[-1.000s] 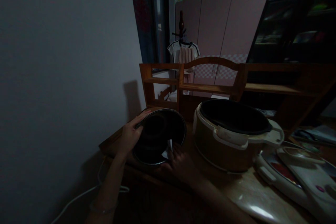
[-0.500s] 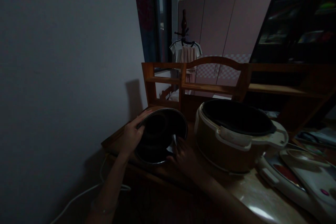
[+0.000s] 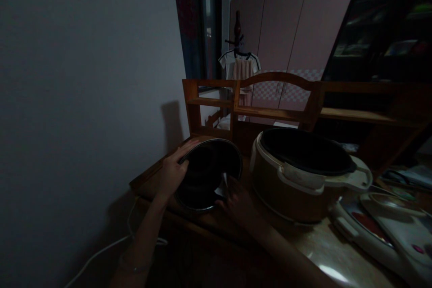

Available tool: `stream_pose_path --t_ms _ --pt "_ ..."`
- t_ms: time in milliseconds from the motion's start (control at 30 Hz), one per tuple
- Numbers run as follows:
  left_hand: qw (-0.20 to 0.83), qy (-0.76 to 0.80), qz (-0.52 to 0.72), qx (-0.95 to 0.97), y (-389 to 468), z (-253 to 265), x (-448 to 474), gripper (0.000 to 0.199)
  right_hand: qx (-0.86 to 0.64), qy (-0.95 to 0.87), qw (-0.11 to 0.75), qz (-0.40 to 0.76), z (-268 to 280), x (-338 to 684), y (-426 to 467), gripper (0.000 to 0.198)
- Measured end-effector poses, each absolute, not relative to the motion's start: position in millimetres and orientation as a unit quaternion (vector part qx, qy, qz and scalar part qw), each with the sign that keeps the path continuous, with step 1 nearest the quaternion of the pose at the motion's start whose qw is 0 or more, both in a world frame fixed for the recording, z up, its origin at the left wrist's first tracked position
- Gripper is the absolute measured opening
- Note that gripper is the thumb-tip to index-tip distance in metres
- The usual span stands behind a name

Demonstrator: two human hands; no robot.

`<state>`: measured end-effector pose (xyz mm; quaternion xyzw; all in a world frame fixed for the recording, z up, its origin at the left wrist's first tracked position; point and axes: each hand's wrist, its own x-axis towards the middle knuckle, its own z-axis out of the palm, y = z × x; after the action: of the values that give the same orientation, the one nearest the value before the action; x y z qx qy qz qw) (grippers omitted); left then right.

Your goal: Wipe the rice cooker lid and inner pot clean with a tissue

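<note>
A dark round inner pot [image 3: 202, 166] is tilted on the wooden desk, its opening facing me. My left hand [image 3: 173, 173] grips the pot's upper left rim, thumb at the inside and fingers over the outside. In my right hand [image 3: 236, 200] is a white cloth or tissue [image 3: 222, 188], pinched at the lower right of the pot's mouth. The dim light hides just what the white piece is made of. To the right of my right hand stands a large cooker body [image 3: 286, 193] with a dark interior and pale rim.
The cooker's pale lid [image 3: 381, 225] lies on the desk at the right. A wooden shelf frame [image 3: 276, 112] rises along the desk's back. The white wall [image 3: 101, 76] borders the left side, and a white cord [image 3: 108, 247] hangs below.
Almost nothing differs. Both hands and the pot keep nearly the same place, with only a slight shift of the view.
</note>
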<state>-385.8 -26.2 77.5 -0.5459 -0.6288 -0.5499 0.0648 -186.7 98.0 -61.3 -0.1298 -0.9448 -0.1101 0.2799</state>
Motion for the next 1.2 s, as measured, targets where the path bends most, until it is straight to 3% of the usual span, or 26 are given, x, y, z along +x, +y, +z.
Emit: stream_pose_path --t_ms 1200 --pt "0.049 -0.627 -0.535 -0.564 -19.3 83.8 -386.5 0.062 -0.148 -0.944 0.288 -0.055 -63.3 -185.0 89.0 0.082"
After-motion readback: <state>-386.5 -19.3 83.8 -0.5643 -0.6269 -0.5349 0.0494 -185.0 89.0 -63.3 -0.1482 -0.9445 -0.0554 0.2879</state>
